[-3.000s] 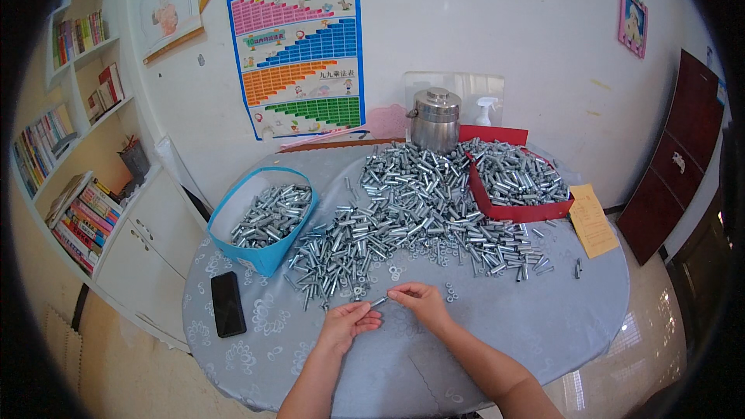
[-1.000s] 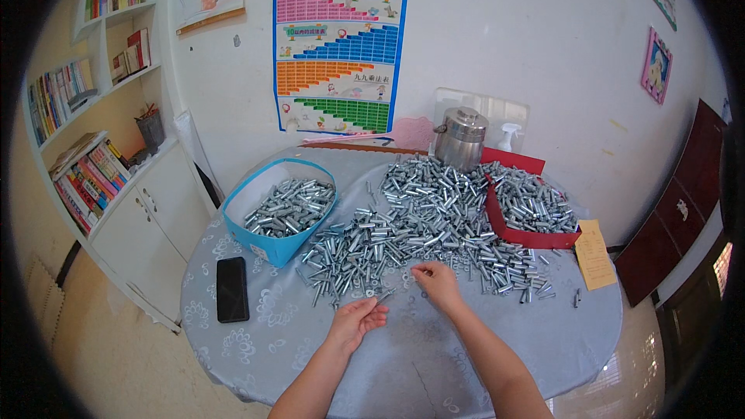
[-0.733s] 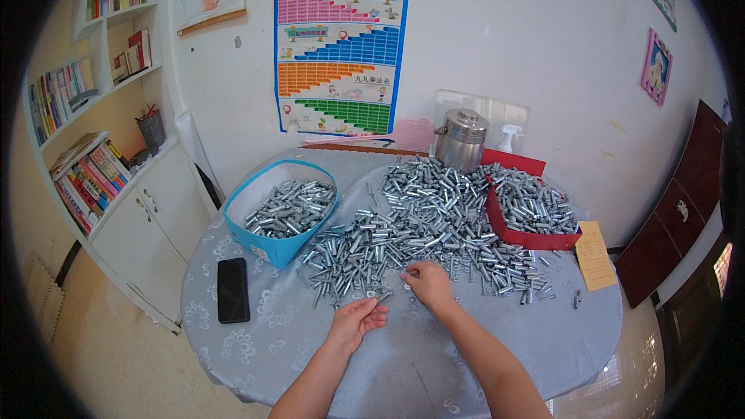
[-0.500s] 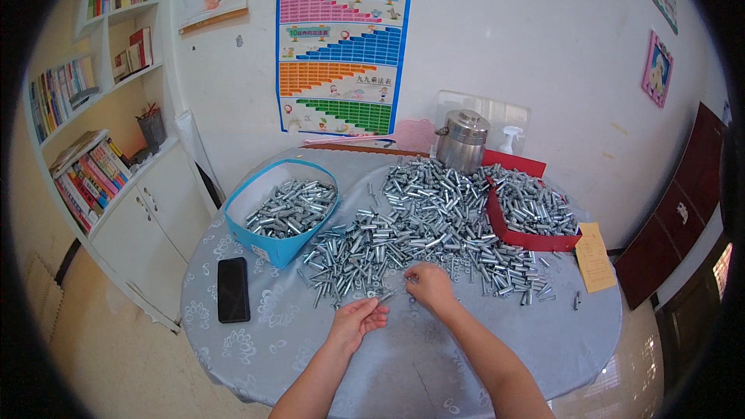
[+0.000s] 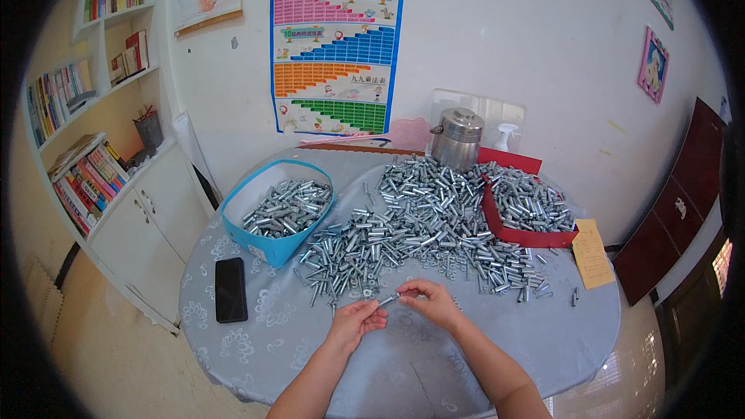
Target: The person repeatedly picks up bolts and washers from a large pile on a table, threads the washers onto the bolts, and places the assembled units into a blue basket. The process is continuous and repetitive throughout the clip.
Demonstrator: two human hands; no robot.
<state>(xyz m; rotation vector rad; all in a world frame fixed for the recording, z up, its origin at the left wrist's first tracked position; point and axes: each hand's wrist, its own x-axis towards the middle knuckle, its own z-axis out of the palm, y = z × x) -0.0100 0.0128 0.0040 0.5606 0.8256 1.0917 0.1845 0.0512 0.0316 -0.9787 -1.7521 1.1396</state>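
Hands (image 5: 357,324) (image 5: 428,302) close together, metal bolt (image 5: 387,300) between

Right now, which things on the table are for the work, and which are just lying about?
Part of the work:
silver bolt, held in the left hand, its other end at the right hand
heap of metal pieces
blue box and red box of similar pieces, probably

Probably lying about:
black phone
steel pot
yellow paper

Passage: grey tablecloth (image 5: 291,341), open from the left hand (image 5: 355,326) leftward to a black phone (image 5: 230,289). Obstruction: heaped metal bolts (image 5: 423,221) beyond it and the right hand (image 5: 431,304) (passable, to a bystander, only overhead).
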